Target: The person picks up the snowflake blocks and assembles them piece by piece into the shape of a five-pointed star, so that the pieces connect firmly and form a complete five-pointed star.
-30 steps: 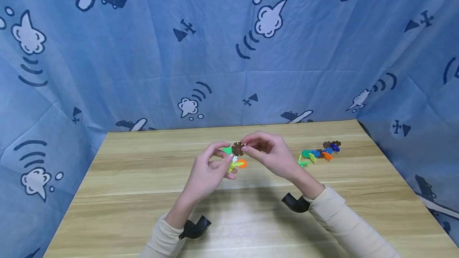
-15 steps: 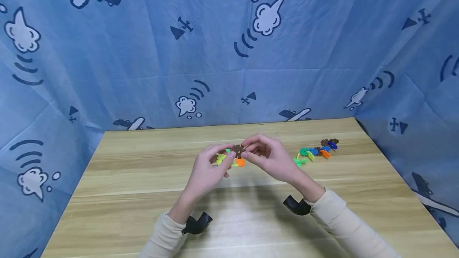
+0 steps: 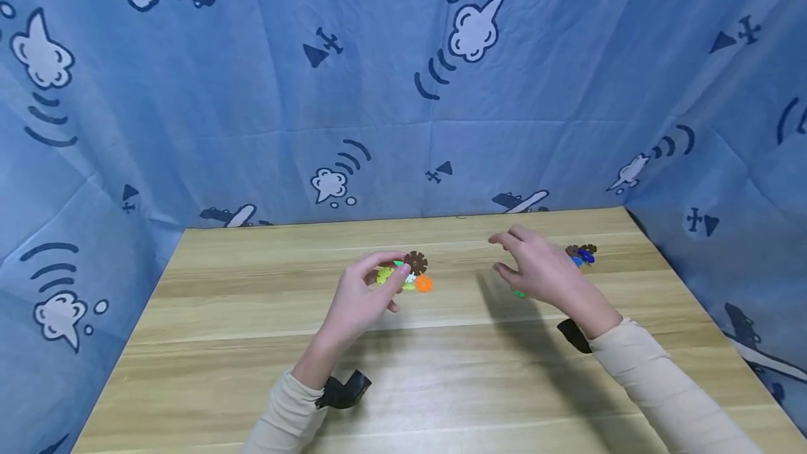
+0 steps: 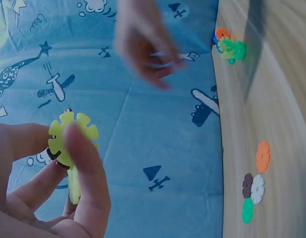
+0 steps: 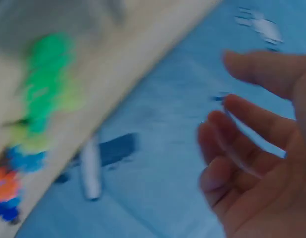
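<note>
My left hand pinches a yellow-green notched snowflake disc between thumb and fingers. A second yellow-green piece shows edge-on below it. At the fingertips in the head view is a brown snowflake disc; in the left wrist view only dark bits show behind the yellow one. On the table near this hand lie an orange disc, a white disc, a brown disc and a green disc. My right hand is raised, fingers apart and loosely bent, holding nothing visible; it is blurred in the left wrist view.
A cluster of coloured snowflake discs, green, yellow, blue and orange, lies on the table's right side, partly hidden by my right hand in the head view. A blue printed curtain stands behind the wooden table.
My right hand has let go of the brown disc and moved right, over the cluster of discs. My left hand stays near the same spot, the brown disc at its fingertips.
</note>
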`<act>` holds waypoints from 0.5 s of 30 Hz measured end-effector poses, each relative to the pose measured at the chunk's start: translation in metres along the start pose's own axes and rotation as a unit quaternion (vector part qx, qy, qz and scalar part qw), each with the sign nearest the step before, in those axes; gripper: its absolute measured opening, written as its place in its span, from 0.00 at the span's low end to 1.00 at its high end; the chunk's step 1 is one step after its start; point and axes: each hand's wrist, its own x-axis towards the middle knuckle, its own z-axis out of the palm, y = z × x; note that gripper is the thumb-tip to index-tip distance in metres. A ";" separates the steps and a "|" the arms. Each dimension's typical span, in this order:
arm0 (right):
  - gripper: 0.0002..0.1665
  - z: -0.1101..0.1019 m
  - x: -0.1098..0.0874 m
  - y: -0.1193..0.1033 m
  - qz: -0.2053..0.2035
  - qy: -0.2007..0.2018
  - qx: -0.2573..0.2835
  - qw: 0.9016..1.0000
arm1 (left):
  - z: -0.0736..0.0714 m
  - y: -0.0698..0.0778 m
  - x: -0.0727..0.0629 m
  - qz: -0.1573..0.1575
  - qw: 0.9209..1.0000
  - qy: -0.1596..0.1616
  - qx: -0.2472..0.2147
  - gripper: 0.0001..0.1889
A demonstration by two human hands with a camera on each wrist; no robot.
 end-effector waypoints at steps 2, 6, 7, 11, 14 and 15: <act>0.27 0.009 -0.007 0.013 0.009 -0.041 -0.048 0.998 | -0.001 0.001 0.000 0.011 1.000 0.011 0.020 0.14; 0.27 0.031 -0.023 0.031 0.027 -0.093 -0.102 0.990 | -0.001 0.002 0.000 0.033 0.998 0.026 0.052 0.12; 0.26 0.036 -0.026 0.034 0.031 -0.098 -0.107 0.989 | -0.001 0.001 0.000 0.037 0.997 0.029 0.058 0.12; 0.22 0.052 -0.031 0.044 0.040 -0.081 -0.107 0.990 | -0.001 0.001 0.000 0.047 0.996 0.039 0.064 0.10; 0.17 0.062 -0.031 0.049 0.034 -0.048 -0.097 0.994 | -0.002 0.000 0.000 0.048 0.996 0.043 0.061 0.09; 0.16 0.065 -0.030 0.050 0.033 -0.039 -0.092 0.994 | -0.002 -0.001 0.000 0.048 0.996 0.043 0.060 0.09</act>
